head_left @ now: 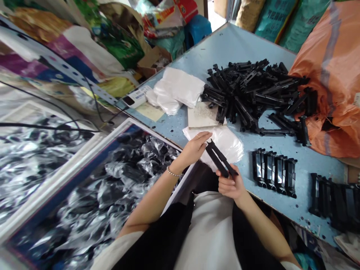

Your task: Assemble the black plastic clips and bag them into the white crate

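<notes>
Item: 1 long black plastic part [221, 159], over table [225, 48] near edge, above clear bag stack [229, 140].
Right hand [230, 185]: closed round near end.
Left hand [195, 148]: half-open, fingertips touching far end.
Handling, judged: firm near-end grip, left fingertips steadying, part kept straight.

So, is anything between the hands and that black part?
Nothing visible. The right hand grips the part directly at its near end, and the left hand sits at its far tip, over the bags.
</notes>
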A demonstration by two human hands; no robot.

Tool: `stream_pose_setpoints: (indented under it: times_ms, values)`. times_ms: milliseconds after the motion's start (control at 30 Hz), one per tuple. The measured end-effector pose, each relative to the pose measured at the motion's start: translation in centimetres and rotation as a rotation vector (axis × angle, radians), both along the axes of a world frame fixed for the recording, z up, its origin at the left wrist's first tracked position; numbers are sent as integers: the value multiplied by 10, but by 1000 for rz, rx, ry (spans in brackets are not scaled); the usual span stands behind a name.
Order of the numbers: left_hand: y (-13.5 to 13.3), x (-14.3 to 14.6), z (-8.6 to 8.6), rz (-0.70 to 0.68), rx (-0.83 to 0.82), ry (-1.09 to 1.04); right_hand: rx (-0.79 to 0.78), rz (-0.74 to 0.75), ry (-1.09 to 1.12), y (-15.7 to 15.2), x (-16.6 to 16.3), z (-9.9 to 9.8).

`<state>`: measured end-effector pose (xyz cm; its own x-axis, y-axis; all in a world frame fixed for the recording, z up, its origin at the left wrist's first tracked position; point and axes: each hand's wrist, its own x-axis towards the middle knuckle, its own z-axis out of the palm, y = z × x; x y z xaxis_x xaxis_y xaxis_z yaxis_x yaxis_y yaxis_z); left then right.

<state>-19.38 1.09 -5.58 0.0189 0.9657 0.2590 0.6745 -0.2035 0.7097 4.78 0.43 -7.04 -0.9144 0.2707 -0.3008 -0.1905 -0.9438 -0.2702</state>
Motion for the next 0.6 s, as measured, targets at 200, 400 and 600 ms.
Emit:
stream_pose_setpoints:
  times_ms: [200, 400, 600]
  values:
    - [-51, 47, 7, -270, 124, 52, 402, -225, -429, 21, -29, -2]
    - [-84, 47, 25, -297, 38, -23, 727, -130, -500, -4, -20, 23]
    - [-139, -29, 17, 33, -211, -119, 873, 123, -413, 1, 0, 41]
